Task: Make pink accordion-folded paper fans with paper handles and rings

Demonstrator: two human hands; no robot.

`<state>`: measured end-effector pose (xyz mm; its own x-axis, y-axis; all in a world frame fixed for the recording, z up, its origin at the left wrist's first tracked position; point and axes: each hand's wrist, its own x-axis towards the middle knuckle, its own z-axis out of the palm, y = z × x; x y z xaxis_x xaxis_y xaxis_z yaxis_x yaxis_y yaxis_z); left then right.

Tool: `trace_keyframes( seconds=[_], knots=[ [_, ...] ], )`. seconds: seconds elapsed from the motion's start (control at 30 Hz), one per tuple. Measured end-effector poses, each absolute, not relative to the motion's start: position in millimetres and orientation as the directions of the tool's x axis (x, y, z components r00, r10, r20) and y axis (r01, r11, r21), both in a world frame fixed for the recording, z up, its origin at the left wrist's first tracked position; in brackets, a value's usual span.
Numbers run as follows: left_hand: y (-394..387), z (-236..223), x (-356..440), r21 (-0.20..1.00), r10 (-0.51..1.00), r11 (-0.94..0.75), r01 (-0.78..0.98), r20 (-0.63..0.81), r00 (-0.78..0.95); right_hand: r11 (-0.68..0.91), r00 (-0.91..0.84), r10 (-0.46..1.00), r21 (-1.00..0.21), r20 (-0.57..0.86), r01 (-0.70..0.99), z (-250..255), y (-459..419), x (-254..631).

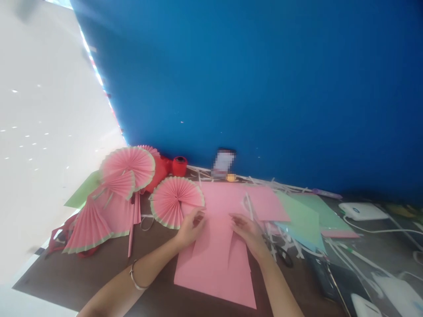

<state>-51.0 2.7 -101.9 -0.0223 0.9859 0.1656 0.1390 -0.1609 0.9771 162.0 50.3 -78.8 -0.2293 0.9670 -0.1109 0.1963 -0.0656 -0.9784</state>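
Observation:
A pink paper sheet [213, 242] lies between my hands over more pink paper [228, 288] on the brown table. My left hand [191, 226] is closed at the sheet's left edge, its thumb and fingers bent together. Opposite it, my right hand [249, 233] pinches the right edge, where the paper lifts slightly. Just beyond my left hand lies a round pleated pink fan [176, 198] with a pale green rim. Scissors [284, 255] with dark handles rest by my right forearm, partly hidden.
More pleated fans [128, 169] are piled at the left, near a red roll [179, 166]. A phone [224, 163] leans against the blue wall [251, 88]. Green sheets [300, 215], white paper strips [291, 240], white devices [361, 211] and cables spread across the right.

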Motion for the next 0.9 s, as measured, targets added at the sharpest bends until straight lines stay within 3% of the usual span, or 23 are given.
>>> trace_keyframes(
  seconds=[0.1,0.2,0.3,0.4,0.5,0.6,0.73,0.83,0.9],
  knots=[
    [6,-100,-51,0.955,0.974,-0.224,0.192,0.223,0.027,0.057,-0.267,0.963,-0.946,-0.032,0.318,-73,49,161],
    [14,-84,-50,0.849,0.898,-0.431,0.305,0.435,0.06,0.315,-0.281,0.938,-0.838,0.204,0.445,-49,46,164],
    [22,-54,-49,0.539,0.631,-0.729,0.422,0.767,0.111,0.578,-0.245,0.797,-0.579,0.552,0.575,-17,39,170],
    [25,-33,-52,0.238,0.404,-0.839,0.49,0.876,0.265,0.713,-0.301,0.568,-0.274,0.766,0.646,1,32,178],
    [21,-42,-54,0.149,0.461,-0.785,0.601,0.788,0.408,0.761,-0.479,0.473,-0.07,0.739,0.644,-13,28,185],
    [14,-71,-53,0.052,0.555,-0.76,0.647,0.571,0.606,0.787,-0.615,0.484,-0.002,0.622,0.617,-48,26,188],
    [9,-95,-49,0.062,0.68,-0.716,0.695,0.283,0.676,0.765,-0.675,0.62,-0.115,0.4,0.634,-81,23,183],
    [10,-97,-50,0.08,0.7,-0.702,0.708,0.26,0.665,0.734,-0.673,0.677,-0.206,0.298,0.647,-81,25,180],
    [10,-98,-51,0.098,0.697,-0.705,0.702,0.274,0.662,0.711,-0.644,0.702,-0.24,0.306,0.661,-73,31,180]
  ],
)
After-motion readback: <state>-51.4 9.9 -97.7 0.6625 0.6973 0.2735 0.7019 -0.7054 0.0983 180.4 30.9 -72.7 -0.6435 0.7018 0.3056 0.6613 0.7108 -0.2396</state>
